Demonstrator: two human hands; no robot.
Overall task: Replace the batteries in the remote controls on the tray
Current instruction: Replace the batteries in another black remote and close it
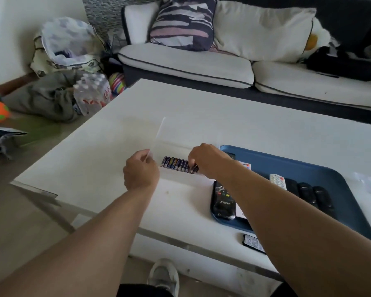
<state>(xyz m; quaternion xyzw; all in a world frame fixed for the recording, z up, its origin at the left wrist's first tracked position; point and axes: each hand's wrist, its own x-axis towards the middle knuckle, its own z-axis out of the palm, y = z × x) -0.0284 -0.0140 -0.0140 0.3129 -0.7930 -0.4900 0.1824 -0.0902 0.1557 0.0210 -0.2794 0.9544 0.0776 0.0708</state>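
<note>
Forearms outstretched over the table (107, 146), my left hand (140, 171) pinches the clear lid (156, 137) upright so right-hand fingers (192, 162) can pinch batteries (176, 163) beside the tray (308, 168).

Your left hand (140, 173) pinches the raised clear lid (156, 137) of a clear box (180, 179) on the white table (223, 116). Your right hand (206, 159) has its fingertips curled down onto the right end of the row of batteries (176, 163) inside it. Just beside the box, the blue tray (287, 162) holds a wrapped black remote (223, 201), a white remote (277, 181) and three further black remotes (308, 195). A small black cover (253, 243) lies on the table near the tray's front edge.
</note>
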